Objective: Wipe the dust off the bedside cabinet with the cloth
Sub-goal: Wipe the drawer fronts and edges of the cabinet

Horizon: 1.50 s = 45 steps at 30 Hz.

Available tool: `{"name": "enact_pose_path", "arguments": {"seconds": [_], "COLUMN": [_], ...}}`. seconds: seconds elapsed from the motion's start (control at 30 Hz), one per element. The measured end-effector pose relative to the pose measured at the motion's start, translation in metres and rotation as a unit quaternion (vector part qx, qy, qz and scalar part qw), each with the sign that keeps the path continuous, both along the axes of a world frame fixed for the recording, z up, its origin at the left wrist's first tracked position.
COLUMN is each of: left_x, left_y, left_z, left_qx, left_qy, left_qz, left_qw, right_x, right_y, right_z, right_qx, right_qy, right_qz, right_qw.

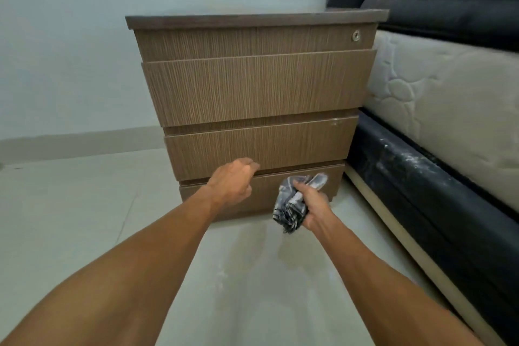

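You have one bedside cabinet [252,87] in front of you, brown wood grain, standing on the pale tiled floor [70,205] against the wall, with its right side just beside one bed [438,109]. Count four front panels on it: a top one with a single round lock [356,35] near its right end, then three drawer fronts below. There is one cloth [292,205], grey and checked, and two bare hands.

Your right hand [313,202] is clamped around the bunched cloth, fingers wrapped tight, holding it against the right end of the bottom drawer front [266,191]. Part of the cloth sticks up above your fingers and part hangs below your palm.

Your left hand [231,182] holds nothing; its fingers are curled together, tucked at the gap above the bottom drawer.
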<state>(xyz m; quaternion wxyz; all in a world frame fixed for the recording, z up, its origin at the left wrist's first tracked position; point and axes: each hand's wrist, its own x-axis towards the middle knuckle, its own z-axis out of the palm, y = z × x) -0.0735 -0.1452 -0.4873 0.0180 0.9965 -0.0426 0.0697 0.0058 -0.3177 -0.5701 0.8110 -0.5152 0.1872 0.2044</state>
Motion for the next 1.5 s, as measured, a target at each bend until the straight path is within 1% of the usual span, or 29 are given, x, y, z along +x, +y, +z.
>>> {"name": "enact_pose_path", "arguments": {"seconds": [0.1, 0.23, 0.33, 0.43, 0.57, 0.7, 0.87, 1.0, 1.1, 1.2, 1.27, 1.37, 1.43, 1.5], "left_x": [0.01, 0.018, 0.018, 0.016, 0.014, 0.016, 0.016, 0.014, 0.006, -0.004, -0.011, -0.018, -0.015, -0.009], "left_y": [-0.015, -0.023, -0.018, -0.01, 0.002, 0.012, 0.016, 0.017, 0.02, 0.02, 0.019, 0.019, 0.024, 0.03], "left_z": [0.019, 0.031, 0.031, 0.033, 0.031, 0.031, 0.033, 0.035, 0.032, 0.019, 0.007, -0.015, -0.032, -0.051], "left_qx": [0.034, 0.126, 0.161, 0.161, 0.148, 0.131, 0.113, 0.112, 0.109, 0.083, 0.047, -0.062, -0.16, -0.272], "left_qy": [-0.033, -0.067, -0.076, -0.08, -0.078, -0.088, -0.092, -0.078, -0.077, -0.103, -0.097, -0.061, -0.029, 0.002], "left_qz": [-0.023, -0.015, 0.027, 0.057, 0.073, 0.054, 0.04, 0.039, 0.045, 0.045, 0.063, 0.117, 0.147, 0.175], "left_qw": [0.999, 0.99, 0.984, 0.982, 0.983, 0.986, 0.988, 0.99, 0.99, 0.99, 0.992, 0.989, 0.976, 0.946], "right_x": [0.019, 0.047, 0.066, 0.078, 0.079, 0.067, 0.05, 0.034, 0.023, 0.011, 0.005, -0.001, -0.002, -0.002], "right_y": [-0.03, -0.062, -0.077, -0.076, -0.047, -0.011, 0.008, 0.021, 0.029, 0.032, 0.034, 0.037, 0.037, 0.037], "right_z": [0.042, 0.091, 0.113, 0.121, 0.122, 0.113, 0.108, 0.106, 0.105, 0.101, 0.094, 0.079, 0.07, 0.063], "right_qx": [-0.065, -0.113, -0.142, -0.184, -0.214, -0.229, -0.243, -0.26, -0.284, -0.306, -0.319, -0.332, -0.326, -0.314], "right_qy": [-0.071, -0.144, -0.183, -0.204, -0.219, -0.246, -0.283, -0.323, -0.36, -0.419, -0.433, -0.396, -0.348, -0.289], "right_qz": [-0.12, -0.256, -0.294, -0.303, -0.255, -0.236, -0.199, -0.136, -0.058, 0.047, 0.119, 0.221, 0.286, 0.328], "right_qw": [0.988, 0.949, 0.927, 0.912, 0.917, 0.912, 0.906, 0.9, 0.887, 0.854, 0.834, 0.827, 0.831, 0.843]}}
